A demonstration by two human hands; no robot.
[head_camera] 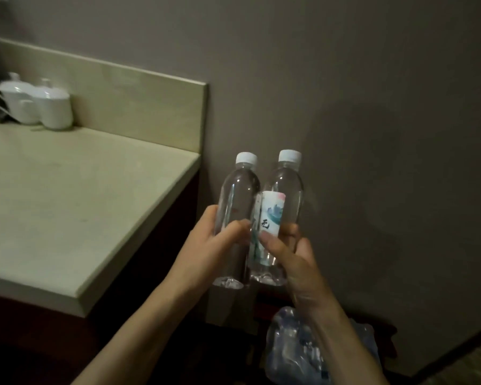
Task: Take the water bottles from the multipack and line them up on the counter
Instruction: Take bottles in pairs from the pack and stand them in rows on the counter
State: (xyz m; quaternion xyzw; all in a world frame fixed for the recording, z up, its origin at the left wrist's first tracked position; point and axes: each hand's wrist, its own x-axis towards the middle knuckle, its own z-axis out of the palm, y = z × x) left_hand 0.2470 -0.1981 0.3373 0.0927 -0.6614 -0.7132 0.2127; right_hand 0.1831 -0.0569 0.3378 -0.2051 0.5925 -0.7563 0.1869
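Table [67,195] at left of frame: broad bare top, open from near edge to back. Only obstacle there, white lidded cups [36,104] bunched in upper-left corner against backsplash [128,107]. Wall [345,107] fills right half, close behind two held bottles [258,218]. Table's right edge just left of bottles. Plastic multipack [311,354] low at bottom centre, under right forearm.

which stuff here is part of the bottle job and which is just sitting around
Part of the job: left bottle in the left hand; right bottle in the right hand; multipack below; counter.

Just there: two white lidded cups at the counter's back.
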